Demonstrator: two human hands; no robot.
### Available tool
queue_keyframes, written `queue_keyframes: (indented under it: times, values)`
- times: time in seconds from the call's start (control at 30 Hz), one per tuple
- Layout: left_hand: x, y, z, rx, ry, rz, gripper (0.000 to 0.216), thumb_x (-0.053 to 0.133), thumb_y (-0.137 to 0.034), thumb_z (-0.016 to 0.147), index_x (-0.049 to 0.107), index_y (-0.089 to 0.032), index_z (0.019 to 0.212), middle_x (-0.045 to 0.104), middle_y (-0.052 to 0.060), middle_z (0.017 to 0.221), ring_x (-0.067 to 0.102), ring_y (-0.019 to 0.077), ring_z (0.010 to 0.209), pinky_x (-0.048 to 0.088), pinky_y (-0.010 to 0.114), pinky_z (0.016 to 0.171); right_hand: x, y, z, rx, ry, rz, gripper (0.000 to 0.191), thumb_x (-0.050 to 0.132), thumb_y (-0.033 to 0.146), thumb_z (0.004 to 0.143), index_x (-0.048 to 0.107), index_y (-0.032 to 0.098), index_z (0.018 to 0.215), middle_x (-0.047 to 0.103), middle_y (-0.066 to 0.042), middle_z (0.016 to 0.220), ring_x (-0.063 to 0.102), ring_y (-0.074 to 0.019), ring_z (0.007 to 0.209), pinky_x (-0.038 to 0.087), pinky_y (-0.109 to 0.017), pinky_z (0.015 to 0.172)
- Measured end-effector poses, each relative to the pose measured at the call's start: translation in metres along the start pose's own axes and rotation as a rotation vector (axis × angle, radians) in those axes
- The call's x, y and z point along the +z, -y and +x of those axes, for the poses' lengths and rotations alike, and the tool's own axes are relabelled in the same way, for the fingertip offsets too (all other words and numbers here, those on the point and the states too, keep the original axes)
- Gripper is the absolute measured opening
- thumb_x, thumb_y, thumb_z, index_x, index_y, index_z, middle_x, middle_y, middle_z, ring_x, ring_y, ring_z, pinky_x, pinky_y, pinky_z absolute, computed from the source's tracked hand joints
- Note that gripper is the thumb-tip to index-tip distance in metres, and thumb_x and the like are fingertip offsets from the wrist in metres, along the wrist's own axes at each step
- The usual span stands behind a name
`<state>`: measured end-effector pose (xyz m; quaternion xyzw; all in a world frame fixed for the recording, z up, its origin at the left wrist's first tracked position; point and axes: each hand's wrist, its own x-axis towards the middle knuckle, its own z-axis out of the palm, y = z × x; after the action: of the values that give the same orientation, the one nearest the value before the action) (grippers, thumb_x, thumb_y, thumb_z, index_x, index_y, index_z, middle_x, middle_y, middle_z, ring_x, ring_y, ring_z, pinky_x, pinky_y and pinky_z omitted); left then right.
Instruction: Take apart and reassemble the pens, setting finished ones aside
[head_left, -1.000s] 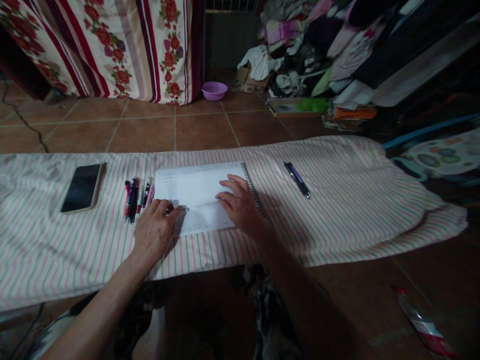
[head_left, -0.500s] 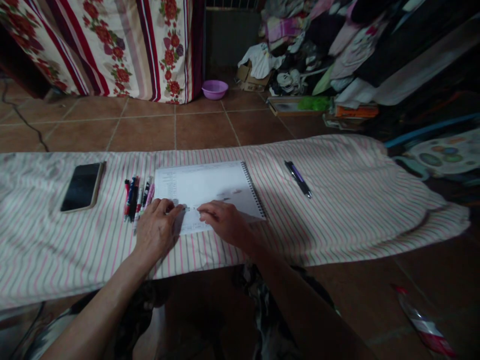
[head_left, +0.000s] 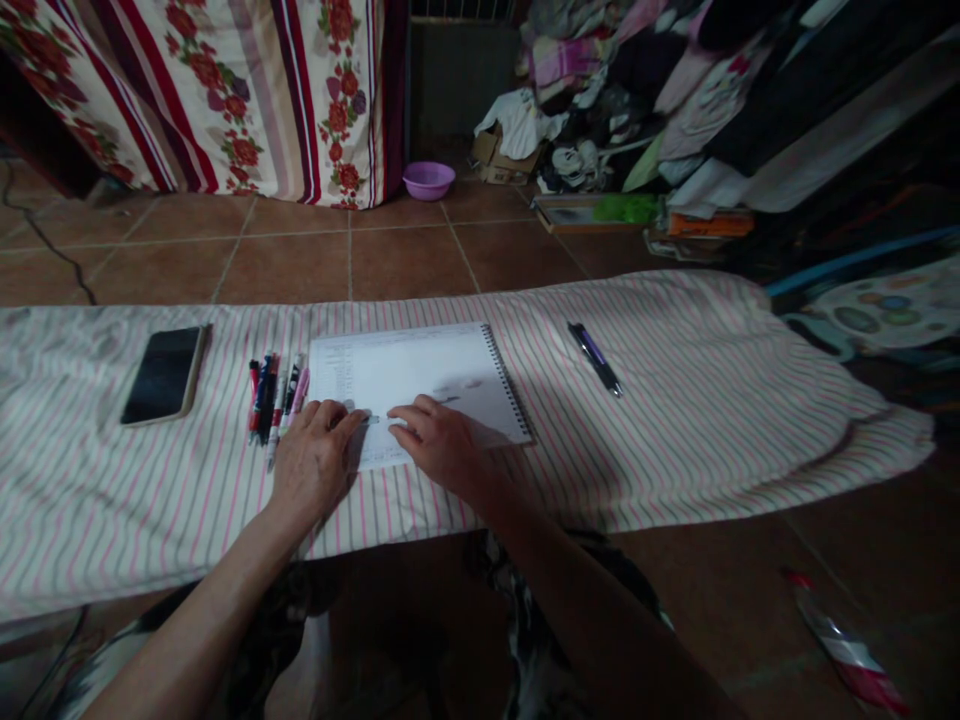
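Crowds loose pens [head_left: 265,400] with the left hand [head_left: 313,450], risking a scatter through any nudge; pinches in it a small, unclear piece [head_left: 372,419] over the notebook [head_left: 412,360], risking a slip from weak hold; curls the right hand [head_left: 441,440] nearby, cannot tell whether around anything.

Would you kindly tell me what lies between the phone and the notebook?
In the head view, a bunch of pens lies on the striped cloth between the phone and the notebook.

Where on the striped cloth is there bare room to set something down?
Bare cloth lies right of the lone pen, between it and the notebook, and left of the phone. Crowded: the grouped pens beside the left hand.
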<state>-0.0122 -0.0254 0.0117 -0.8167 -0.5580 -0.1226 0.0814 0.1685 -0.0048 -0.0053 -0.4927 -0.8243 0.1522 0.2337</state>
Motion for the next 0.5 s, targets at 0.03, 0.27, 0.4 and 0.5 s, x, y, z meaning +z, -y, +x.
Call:
queue_keyframes:
  times: [0.03,0.27,0.4,0.5]
  values:
    - [0.0,0.0002,-0.0001,0.002,0.002,0.004,0.03,0.043,-0.014,0.083,0.064,-0.02,0.104,0.059,0.009,0.087,0.051,0.0244,0.081,0.044,0.035,0.066,0.0012,0.0009,0.0008,0.001,0.0,-0.016,0.021,0.051,0.029,0.086,0.064,0.021,0.1,0.062,-0.004,0.086,0.06,-0.0135,0.074,0.044,-0.024,0.068]
    - [0.0024,0.0025,-0.0009,0.034,-0.017,-0.024,0.03,0.043,-0.015,0.082,0.063,-0.02,0.104,0.059,0.01,0.085,0.051,0.0248,0.08,0.044,0.036,0.065,0.0045,0.0068,0.006,0.005,0.037,-0.072,0.021,0.05,0.03,0.087,0.064,0.024,0.101,0.061,-0.003,0.083,0.059,-0.0135,0.07,0.041,-0.024,0.062]
    - [0.0012,0.0022,-0.0012,0.044,-0.016,-0.047,0.031,0.044,-0.012,0.079,0.062,-0.02,0.104,0.058,0.009,0.087,0.051,0.0247,0.081,0.045,0.037,0.066,0.0069,0.0083,0.0087,0.007,0.05,-0.091,0.02,0.049,0.028,0.088,0.065,0.023,0.1,0.062,-0.003,0.084,0.058,-0.013,0.069,0.04,-0.023,0.06]
    - [0.0001,0.0022,-0.0017,0.04,-0.008,-0.043,0.032,0.045,-0.011,0.08,0.062,-0.02,0.104,0.058,0.009,0.087,0.05,0.025,0.081,0.045,0.036,0.066,0.0082,0.0089,0.0096,0.011,0.042,-0.111,0.02,0.048,0.027,0.088,0.065,0.023,0.098,0.062,-0.004,0.084,0.059,-0.0138,0.07,0.04,-0.024,0.06]
